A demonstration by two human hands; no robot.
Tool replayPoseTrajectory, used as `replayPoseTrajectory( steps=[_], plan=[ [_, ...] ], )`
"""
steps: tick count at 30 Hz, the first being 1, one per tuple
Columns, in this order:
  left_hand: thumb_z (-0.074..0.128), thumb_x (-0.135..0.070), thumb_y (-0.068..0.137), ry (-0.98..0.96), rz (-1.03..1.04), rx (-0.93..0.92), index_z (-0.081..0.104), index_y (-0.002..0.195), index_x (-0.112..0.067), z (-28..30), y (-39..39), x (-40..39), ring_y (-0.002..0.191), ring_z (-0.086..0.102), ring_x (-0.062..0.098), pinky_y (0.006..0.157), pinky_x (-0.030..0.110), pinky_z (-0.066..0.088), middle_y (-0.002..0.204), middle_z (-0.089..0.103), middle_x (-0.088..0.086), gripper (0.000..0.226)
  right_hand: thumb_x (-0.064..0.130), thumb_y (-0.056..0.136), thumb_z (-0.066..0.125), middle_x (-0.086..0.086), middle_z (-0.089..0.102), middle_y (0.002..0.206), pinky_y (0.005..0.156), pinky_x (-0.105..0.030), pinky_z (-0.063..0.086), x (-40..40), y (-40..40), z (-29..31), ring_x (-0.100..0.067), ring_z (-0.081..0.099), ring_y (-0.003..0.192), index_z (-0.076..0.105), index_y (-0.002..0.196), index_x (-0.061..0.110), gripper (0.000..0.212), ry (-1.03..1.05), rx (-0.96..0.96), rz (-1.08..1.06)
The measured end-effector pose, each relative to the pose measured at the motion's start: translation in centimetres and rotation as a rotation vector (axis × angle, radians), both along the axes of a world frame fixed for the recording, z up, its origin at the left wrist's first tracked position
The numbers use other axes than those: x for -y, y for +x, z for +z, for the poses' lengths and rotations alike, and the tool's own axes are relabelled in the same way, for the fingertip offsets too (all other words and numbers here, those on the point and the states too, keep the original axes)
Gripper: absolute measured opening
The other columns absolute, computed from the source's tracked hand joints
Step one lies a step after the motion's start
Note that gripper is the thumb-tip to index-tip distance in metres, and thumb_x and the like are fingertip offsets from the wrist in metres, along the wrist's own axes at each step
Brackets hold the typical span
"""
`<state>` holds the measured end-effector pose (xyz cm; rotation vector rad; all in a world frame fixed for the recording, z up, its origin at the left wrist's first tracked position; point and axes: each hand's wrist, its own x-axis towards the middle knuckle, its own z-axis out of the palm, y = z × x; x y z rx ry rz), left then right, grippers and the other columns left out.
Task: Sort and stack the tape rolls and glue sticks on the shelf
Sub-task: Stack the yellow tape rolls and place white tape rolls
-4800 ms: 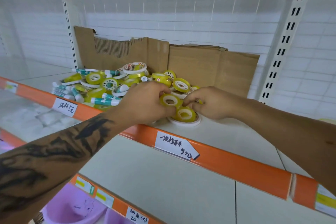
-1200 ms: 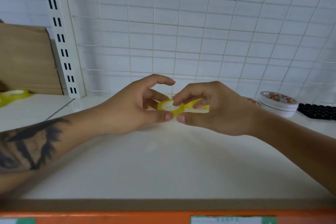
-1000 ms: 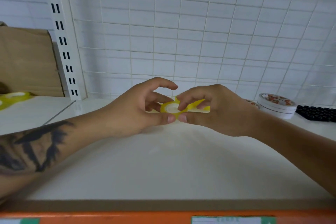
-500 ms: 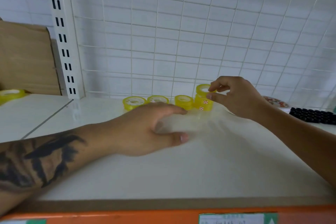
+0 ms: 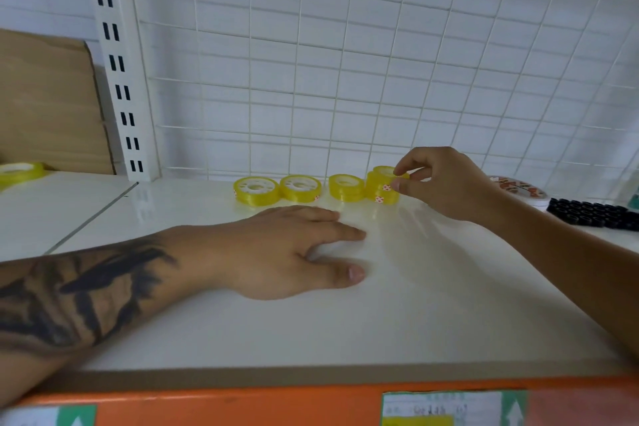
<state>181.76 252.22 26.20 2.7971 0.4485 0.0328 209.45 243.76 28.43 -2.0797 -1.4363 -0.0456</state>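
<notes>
Yellow tape roll (image 5: pixel 384 172) pinched atop stack by right hand (image 5: pixel 446 183); left hand (image 5: pixel 287 252) flat, empty grip, on shelf (image 5: pixel 415 304).

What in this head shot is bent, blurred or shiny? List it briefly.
Head view: wide-angle lens bows the wire grid and slotted upright; the white shelf is glossy, mirroring the right hand and the yellow tape stack it pinches; soft shadow under the flat left hand; the price label at the bottom edge is too blurred to read.
</notes>
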Motion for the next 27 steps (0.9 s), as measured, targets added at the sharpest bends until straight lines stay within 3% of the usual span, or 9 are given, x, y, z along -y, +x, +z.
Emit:
replayPoseTrajectory(
  steps=[2,4,7,11,15,18,22,25,27],
  plan=[
    [0.034,-0.087,0.074,0.003,-0.005,0.009,0.033,0.152,-0.053,0.3,0.0,0.2,0.152,0.008,-0.005,0.127,0.031,0.011,0.165,0.022,-0.019,0.084,0.046,0.084,0.079,0.019,0.067,0.104,0.081,-0.028,0.042,0.0,0.0,0.1,-0.004,0.065,0.103,0.068,0.101,0.037,0.022,-0.026,0.031,0.01],
    [0.036,-0.085,0.077,0.03,0.001,0.02,0.041,0.15,-0.047,0.6,0.0,0.3,0.148,0.025,0.0,0.123,0.029,0.023,0.157,0.036,-0.022,0.083,0.049,0.083,0.079,0.019,0.064,0.108,0.082,-0.03,0.042,0.1,-0.2,0.7,-0.006,0.063,0.105,0.066,0.104,0.039,0.027,-0.047,0.055,0.027],
    [0.047,-0.08,0.086,0.146,0.049,0.082,0.049,0.142,-0.044,1.8,0.8,0.0,0.126,0.051,0.008,0.108,0.034,0.043,0.135,0.056,-0.016,0.066,0.049,0.082,0.08,0.013,0.062,0.121,0.086,-0.032,0.044,-0.1,-0.2,2.3,-0.01,0.063,0.106,0.064,0.112,0.038,0.036,-0.101,0.103,0.069],
    [0.062,-0.064,0.088,0.276,0.123,0.118,0.056,0.134,-0.04,4.6,3.8,-1.6,0.121,0.056,0.015,0.101,0.037,0.048,0.129,0.061,-0.012,0.053,0.056,0.076,0.082,0.014,0.058,0.127,0.085,-0.033,0.047,-1.4,0.1,4.4,-0.009,0.061,0.107,0.057,0.121,0.047,0.052,-0.323,0.135,0.095],
    [0.07,-0.058,0.087,0.306,0.171,0.102,0.053,0.142,-0.032,6.5,7.9,-3.6,0.121,0.054,0.018,0.099,0.037,0.047,0.135,0.058,-0.006,0.063,0.052,0.075,0.083,0.012,0.06,0.126,0.087,-0.033,0.052,-3.1,-0.1,5.2,-0.014,0.064,0.111,0.057,0.126,0.047,0.057,-0.432,0.147,0.158],
    [0.074,-0.06,0.082,0.283,0.209,0.046,0.051,0.144,-0.031,6.8,10.2,-5.4,0.124,0.051,0.017,0.099,0.033,0.044,0.13,0.054,-0.011,0.073,0.047,0.074,0.085,0.014,0.057,0.117,0.081,-0.035,0.061,-4.0,-0.6,5.2,-0.021,0.069,0.1,0.061,0.124,0.047,0.056,-0.517,0.134,0.197],
    [0.075,-0.068,0.071,0.238,0.254,-0.128,0.055,0.14,-0.037,6.0,12.1,-7.4,0.112,0.059,0.016,0.104,0.041,0.049,0.121,0.059,-0.013,0.078,0.045,0.074,0.086,0.023,0.05,0.11,0.069,-0.028,0.059,-5.0,-0.5,5.0,-0.015,0.071,0.084,0.063,0.114,0.051,0.047,-0.586,0.178,0.207],
    [0.076,-0.069,0.066,0.155,0.238,-0.143,0.056,0.138,-0.04,5.6,12.8,-8.2,0.098,0.07,0.013,0.099,0.038,0.053,0.114,0.068,-0.014,0.081,0.043,0.069,0.089,0.018,0.053,0.113,0.084,-0.038,0.062,-5.5,0.0,5.0,-0.021,0.075,0.084,0.064,0.106,0.048,0.045,-0.613,0.155,0.208],
    [0.08,-0.064,0.068,0.117,0.222,-0.136,0.062,0.133,-0.038,5.8,12.9,-8.2,0.091,0.072,0.011,0.097,0.037,0.055,0.111,0.071,-0.012,0.073,0.041,0.069,0.09,0.015,0.053,0.113,0.084,-0.039,0.062,-5.6,0.0,5.1,-0.022,0.076,0.084,0.065,0.103,0.045,0.043,-0.631,0.16,0.206]
  ],
)
